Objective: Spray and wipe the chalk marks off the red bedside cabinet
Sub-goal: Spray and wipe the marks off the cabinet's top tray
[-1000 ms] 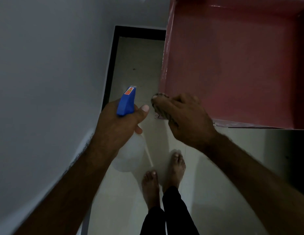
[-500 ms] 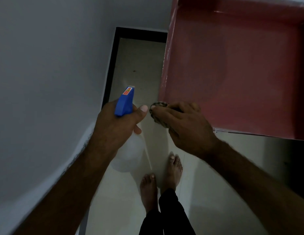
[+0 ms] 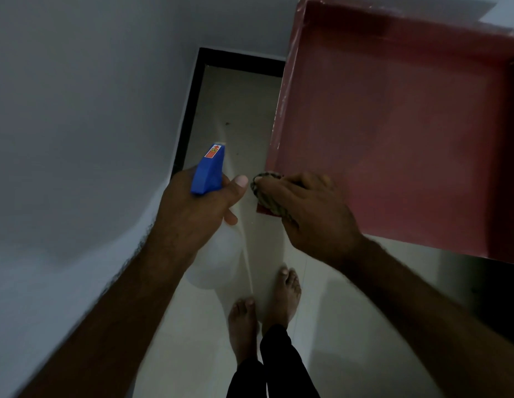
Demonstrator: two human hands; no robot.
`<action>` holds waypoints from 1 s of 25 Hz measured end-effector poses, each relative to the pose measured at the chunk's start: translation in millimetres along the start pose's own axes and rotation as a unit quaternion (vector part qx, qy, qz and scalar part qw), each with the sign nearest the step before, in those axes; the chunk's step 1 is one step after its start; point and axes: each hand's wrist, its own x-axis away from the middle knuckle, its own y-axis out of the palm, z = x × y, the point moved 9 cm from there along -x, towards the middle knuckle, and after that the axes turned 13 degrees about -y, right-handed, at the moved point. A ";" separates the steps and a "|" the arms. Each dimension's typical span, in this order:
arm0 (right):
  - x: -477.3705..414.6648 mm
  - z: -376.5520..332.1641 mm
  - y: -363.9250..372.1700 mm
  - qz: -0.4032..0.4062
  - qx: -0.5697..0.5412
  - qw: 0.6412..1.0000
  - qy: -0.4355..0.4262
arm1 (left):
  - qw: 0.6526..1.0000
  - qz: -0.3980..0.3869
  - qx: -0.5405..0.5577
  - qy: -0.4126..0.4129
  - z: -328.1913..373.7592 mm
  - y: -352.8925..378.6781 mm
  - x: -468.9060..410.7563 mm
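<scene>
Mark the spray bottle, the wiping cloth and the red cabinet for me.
spray bottle [image 3: 208, 170]: head view, on its blue trigger head.
wiping cloth [image 3: 266, 177]: head view, on the striped fold at the cabinet's near corner.
red cabinet [image 3: 393, 139]: head view, on its flat top surface.

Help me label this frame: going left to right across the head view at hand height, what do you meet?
Grey wall → left hand gripping the spray bottle → cloth → right hand holding it → red bedside cabinet.
</scene>
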 end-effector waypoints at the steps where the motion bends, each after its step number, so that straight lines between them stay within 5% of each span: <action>1: -6.6 8.1 -0.9 0.000 -0.001 1.000 0.005 | 1.000 0.000 -0.003 0.001 2.3 0.5 -0.3; 19: -55.7 83.0 -16.0 0.019 -0.045 0.994 0.100 | 1.000 0.014 0.019 0.001 19.9 3.9 -10.9; 25: -31.9 53.3 -11.0 0.017 -0.050 0.998 0.047 | 1.000 0.015 0.022 0.001 29.7 2.5 -13.6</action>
